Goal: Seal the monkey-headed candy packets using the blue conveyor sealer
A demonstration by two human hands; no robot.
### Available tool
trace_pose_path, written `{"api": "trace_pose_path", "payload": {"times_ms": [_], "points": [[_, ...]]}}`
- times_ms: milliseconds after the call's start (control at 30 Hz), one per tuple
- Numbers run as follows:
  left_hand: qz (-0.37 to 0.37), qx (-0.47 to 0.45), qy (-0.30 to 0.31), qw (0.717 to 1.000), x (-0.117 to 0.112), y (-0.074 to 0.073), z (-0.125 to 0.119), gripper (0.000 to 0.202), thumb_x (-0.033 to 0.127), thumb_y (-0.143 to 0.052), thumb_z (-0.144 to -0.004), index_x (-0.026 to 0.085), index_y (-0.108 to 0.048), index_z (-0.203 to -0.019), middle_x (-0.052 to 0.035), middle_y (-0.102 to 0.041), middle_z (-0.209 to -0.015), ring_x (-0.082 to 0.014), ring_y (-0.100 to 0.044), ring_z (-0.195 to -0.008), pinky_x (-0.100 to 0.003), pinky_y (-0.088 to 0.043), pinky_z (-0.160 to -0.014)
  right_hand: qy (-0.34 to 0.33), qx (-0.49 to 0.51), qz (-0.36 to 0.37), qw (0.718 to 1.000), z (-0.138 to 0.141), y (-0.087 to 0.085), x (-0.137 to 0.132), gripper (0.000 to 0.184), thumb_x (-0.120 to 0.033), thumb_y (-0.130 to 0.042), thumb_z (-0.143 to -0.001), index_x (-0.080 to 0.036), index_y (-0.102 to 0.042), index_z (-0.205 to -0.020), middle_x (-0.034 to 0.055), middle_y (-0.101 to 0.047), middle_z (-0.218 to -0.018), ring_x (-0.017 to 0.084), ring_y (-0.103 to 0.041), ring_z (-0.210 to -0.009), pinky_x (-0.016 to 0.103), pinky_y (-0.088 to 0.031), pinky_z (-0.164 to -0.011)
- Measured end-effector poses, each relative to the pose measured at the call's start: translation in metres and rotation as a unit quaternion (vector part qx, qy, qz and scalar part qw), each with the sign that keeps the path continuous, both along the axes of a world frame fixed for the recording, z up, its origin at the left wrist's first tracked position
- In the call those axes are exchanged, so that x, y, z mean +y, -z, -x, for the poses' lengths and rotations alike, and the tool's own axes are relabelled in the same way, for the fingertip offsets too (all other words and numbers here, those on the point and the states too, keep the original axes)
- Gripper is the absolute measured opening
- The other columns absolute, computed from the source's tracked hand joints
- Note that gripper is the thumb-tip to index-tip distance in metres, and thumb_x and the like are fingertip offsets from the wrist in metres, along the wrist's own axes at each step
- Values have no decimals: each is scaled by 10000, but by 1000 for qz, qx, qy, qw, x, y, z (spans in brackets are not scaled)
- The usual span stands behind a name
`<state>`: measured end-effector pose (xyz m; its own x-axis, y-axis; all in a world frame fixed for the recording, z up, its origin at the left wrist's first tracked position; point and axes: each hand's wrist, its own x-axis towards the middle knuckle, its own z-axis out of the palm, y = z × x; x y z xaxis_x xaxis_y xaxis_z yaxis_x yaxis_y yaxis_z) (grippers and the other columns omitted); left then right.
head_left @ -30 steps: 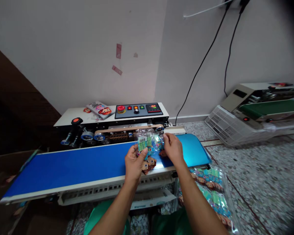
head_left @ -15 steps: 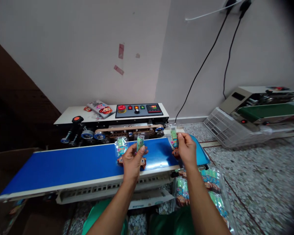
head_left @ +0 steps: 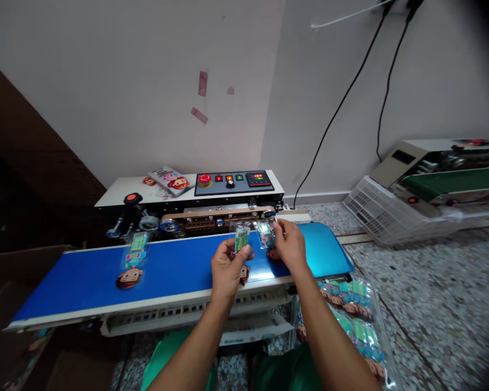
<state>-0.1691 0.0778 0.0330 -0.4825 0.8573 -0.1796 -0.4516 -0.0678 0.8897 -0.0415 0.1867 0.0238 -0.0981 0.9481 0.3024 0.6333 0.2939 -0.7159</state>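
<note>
My left hand (head_left: 227, 269) is closed on a small clear packet (head_left: 241, 242) with a cartoon monkey face and a green label, held over the blue conveyor belt (head_left: 171, 269). My right hand (head_left: 290, 244) pinches a second such packet (head_left: 265, 235) close beside it, just in front of the sealer's brown band (head_left: 212, 217). A third packet (head_left: 131, 266) lies flat on the belt at the left, apart from both hands.
The sealing machine's control panel (head_left: 234, 182) has a red button and lit displays. A pile of several packets (head_left: 352, 320) lies on the speckled floor at my right. A second machine with a green belt (head_left: 440, 187) stands at the far right. Cables hang down the wall.
One packet left my left hand and travelled left along the belt. My right hand came back leftward with its packet, close to the left hand.
</note>
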Motion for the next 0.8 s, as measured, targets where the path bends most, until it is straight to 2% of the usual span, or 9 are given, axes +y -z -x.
{"api": "trace_pose_path", "payload": {"times_ms": [67,167,233,267,367,467,600,700,800], "points": [[-16,5,-6,1000,0,0,0,401,362,-766,-619,189,-525,-889,0,-664,-771,-133,-642,-538,-159,-400,-345,-102,139,54,984,10,-6,-17,379,-442,-448,-866,-169,-627,-1059,92,-651,-1020,200,-572,-946,315,-424,-831],[-38,16,11,999,1,1,-2,366,346,-730,-673,205,-483,-904,43,-630,-715,-60,-494,-334,-157,-333,-284,-212,292,158,919,26,-12,-41,319,-459,-519,-827,-207,-643,-977,26,-656,-884,163,-586,-820,280,-462,-738],[-50,20,29,998,1,2,-4,371,329,-726,-681,211,-464,-916,61,-601,-671,-53,-467,-327,-157,-336,-294,-201,345,159,903,33,-14,-51,266,-443,-569,-797,-204,-636,-891,0,-632,-798,140,-568,-751,253,-459,-688],[-58,25,29,998,1,2,-5,380,308,-735,-672,208,-470,-924,51,-605,-691,-65,-518,-393,-163,-388,-343,-181,364,141,902,33,-14,-52,254,-439,-573,-795,-202,-624,-872,-7,-621,-786,130,-558,-737,243,-454,-678],[-76,54,1,996,2,2,-5,398,247,-760,-639,185,-525,-954,-22,-635,-900,-118,-633,-753,-221,-517,-651,-107,379,80,916,19,-16,-43,275,-458,-523,-822,-208,-582,-922,-11,-608,-820,111,-548,-710,227,-447,-657],[-66,55,0,996,2,2,-3,410,267,-744,-652,190,-546,-1002,-50,-617,-1006,-137,-620,-837,-278,-518,-740,-9,303,70,950,-11,-14,-21,351,-510,-450,-842,-216,-549,-1007,-27,-576,-724,98,-503,-526,222,-410,-528],[-54,45,26,997,2,2,-3,421,297,-735,-656,195,-543,-1016,-46,-613,-982,-139,-620,-761,-286,-531,-652,87,26,42,995,-42,-4,7,336,-408,-401,-880,-162,-578,-1025,14,-576,-656,137,-500,-511,248,-352,-524],[-53,45,36,997,2,2,-5,419,293,-736,-651,194,-552,-1014,-49,-621,-979,-138,-624,-748,-287,-533,-651,129,-151,46,979,-42,2,17,304,-304,-382,-890,-138,-591,-1037,66,-614,-682,180,-554,-613,265,-334,-576],[-51,49,38,997,2,2,-6,419,295,-734,-655,192,-552,-1018,-54,-622,-984,-138,-626,-749,-285,-534,-657,133,-200,64,969,-29,4,19,324,-292,-358,-905,-133,-560,-1102,91,-644,-722,196,-586,-653,270,-341,-595]]}}
